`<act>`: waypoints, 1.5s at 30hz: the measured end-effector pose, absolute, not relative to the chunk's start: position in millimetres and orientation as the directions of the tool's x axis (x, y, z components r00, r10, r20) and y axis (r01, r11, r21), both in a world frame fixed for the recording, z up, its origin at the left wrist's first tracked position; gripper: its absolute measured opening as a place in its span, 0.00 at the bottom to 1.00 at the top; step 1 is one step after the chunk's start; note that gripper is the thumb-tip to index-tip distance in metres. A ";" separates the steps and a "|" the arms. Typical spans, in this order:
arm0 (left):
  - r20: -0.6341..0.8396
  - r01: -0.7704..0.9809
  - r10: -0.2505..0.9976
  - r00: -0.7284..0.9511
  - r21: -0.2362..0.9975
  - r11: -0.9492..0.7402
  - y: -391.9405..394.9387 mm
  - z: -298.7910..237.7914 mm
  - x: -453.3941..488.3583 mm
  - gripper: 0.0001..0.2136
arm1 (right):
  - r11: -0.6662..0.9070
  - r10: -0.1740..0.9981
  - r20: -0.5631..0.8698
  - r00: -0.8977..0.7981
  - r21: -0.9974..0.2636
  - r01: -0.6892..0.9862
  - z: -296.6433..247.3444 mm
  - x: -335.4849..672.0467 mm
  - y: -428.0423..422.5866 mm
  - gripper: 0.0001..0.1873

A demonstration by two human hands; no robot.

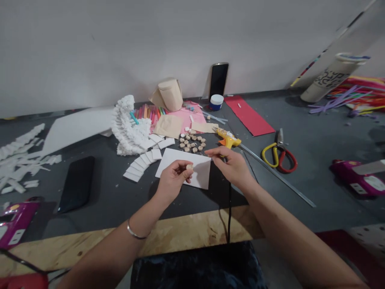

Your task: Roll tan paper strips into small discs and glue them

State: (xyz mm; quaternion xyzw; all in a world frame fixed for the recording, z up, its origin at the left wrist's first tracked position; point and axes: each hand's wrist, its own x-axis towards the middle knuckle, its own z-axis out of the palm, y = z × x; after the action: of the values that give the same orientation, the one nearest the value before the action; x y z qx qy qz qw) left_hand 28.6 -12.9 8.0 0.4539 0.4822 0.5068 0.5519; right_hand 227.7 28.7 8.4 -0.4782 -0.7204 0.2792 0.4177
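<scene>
Between the thumb and fingertips of my left hand (173, 180) is a small beige round piece (189, 167), above a white card (201, 170). My right hand (230, 164) has its fingers stretched to the left, with nothing visible in them. It is next to a yellow glue gun (228, 138), whose grip is partly hidden by the hand; I cannot tell whether they touch. A long clear glue stick (276, 173) sticks out of the gun's back. More beige round pieces (195, 149) lie in a cluster behind the card.
White tiles (138, 165) fan out left of the card, before crumpled white material (128, 124). Red-and-yellow-handled snips (280, 152) lie right. A phone (77, 182) lies left; another phone (218, 80) leans on the wall behind a small jar (216, 102). A black cord (229, 216) crosses the table edge.
</scene>
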 end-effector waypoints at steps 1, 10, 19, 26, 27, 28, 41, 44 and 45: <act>-0.076 -0.116 0.997 0.014 0.990 0.077 -12.6 8.2 28.1 0.15 | 0.436 0.899 0.384 -0.210 -0.741 0.511 10.0 230.1 30.3 0.10; -0.044 -0.115 0.996 -0.080 0.993 0.034 -8.7 0.7 23.1 0.14 | 0.458 0.856 0.483 -0.183 -0.547 0.701 13.7 251.0 40.9 0.12; -0.116 -0.181 0.991 -0.069 0.978 0.102 -7.9 2.9 22.5 0.15 | 0.521 0.852 0.428 -0.301 -0.641 0.563 14.7 236.1 35.4 0.08; -0.148 -0.235 0.989 -0.017 0.962 0.140 -9.8 4.2 22.2 0.16 | 0.498 0.863 0.409 -0.296 -0.595 0.631 18.6 234.9 32.9 0.21; -0.150 -0.234 0.989 -0.017 0.962 0.142 -10.1 4.5 22.7 0.16 | 0.496 0.865 0.407 -0.292 -0.607 0.621 18.6 234.8 32.8 0.21; -0.150 -0.233 0.988 -0.016 0.962 0.143 -10.3 4.9 23.2 0.16 | 0.486 0.871 0.403 -0.281 -0.628 0.608 18.4 234.6 32.6 0.19; -0.073 -0.138 0.997 -0.006 0.988 0.072 -10.6 5.6 23.5 0.14 | 0.548 0.836 0.392 -0.384 -0.588 0.595 8.8 228.9 31.3 0.21; -0.056 -0.085 0.998 -0.016 0.995 0.054 -11.9 7.0 24.0 0.14 | 0.539 0.841 0.427 -0.332 -0.606 0.585 6.1 226.5 32.0 0.10; -0.052 -0.069 0.999 -0.018 0.996 0.050 -12.2 7.5 24.3 0.14 | 0.534 0.844 0.433 -0.317 -0.614 0.582 5.7 226.0 32.0 0.08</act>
State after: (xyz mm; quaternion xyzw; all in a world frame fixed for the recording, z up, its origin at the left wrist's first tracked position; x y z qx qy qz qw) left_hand 24.3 -12.2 7.5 0.4646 0.4999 0.5089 0.5246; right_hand 226.0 32.0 5.7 -0.4497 -0.7923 0.1756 0.3731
